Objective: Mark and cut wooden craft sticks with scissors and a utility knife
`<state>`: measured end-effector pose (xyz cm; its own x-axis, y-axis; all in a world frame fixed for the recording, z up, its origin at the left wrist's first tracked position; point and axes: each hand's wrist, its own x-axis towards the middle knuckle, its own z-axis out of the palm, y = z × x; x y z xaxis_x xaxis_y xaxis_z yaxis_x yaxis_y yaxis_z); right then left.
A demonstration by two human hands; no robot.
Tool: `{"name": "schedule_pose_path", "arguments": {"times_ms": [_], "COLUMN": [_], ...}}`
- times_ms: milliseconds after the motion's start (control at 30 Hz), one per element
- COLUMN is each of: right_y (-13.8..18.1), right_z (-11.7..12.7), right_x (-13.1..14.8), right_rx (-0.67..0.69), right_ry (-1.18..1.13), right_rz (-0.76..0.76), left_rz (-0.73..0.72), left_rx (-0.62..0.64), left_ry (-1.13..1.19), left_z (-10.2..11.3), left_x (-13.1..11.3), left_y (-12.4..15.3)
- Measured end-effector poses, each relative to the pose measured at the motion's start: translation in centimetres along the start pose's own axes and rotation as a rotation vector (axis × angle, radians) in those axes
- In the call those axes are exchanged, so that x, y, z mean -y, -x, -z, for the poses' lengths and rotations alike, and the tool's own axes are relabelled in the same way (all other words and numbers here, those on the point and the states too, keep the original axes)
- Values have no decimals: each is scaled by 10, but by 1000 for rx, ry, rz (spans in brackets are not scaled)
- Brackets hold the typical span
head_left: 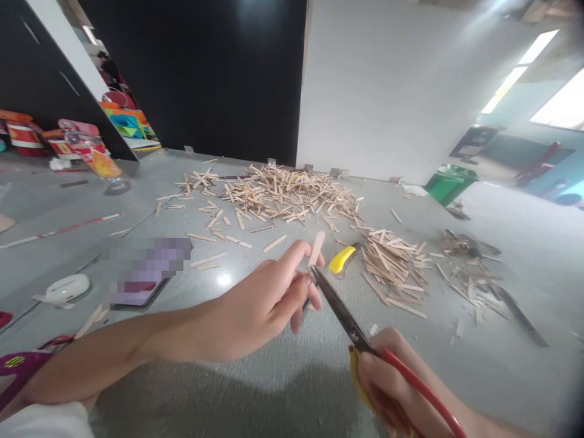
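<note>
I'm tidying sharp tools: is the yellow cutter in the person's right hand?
No, the yellow cutter lies on the grey surface, while the right hand holds scissors.

Left forearm reaching in from lower left, left hand pinching with thumb and bent forefinger, right hand closed in a grip, lower right.

The left forearm is bare and smooth, narrowing toward the wrist. At its elbow end lies plain white cloth, apparently clothing; beside that end shows purple material with a yellow-green, dark-marked patch, possibly a sleeve. Beyond its wrist is the bare left hand; the right hand, well apart from the forearm, is bare too.
</note>
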<state>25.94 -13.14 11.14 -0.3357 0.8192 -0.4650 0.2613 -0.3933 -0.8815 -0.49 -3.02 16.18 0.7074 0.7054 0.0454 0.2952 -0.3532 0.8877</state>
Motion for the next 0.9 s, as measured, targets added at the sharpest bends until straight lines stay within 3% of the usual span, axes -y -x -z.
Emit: {"name": "schedule_pose_path", "arguments": {"times_ms": [267, 600, 900], "right_y": [0, -5, -5], "right_z": [-4, -7, -4], "right_x": [3, -5, 8], "right_rx": [-33, -58, 32], "right_ry": [36, 86, 127], "right_rz": [-36, 38, 109], "left_rz": [10, 1, -25], "left_rx": [-3, 31, 67], "left_ry": [-18, -47, -91], "left_z": [-2, 1, 8], "left_x": [1, 1, 0], "left_y": [0, -2, -4]}}
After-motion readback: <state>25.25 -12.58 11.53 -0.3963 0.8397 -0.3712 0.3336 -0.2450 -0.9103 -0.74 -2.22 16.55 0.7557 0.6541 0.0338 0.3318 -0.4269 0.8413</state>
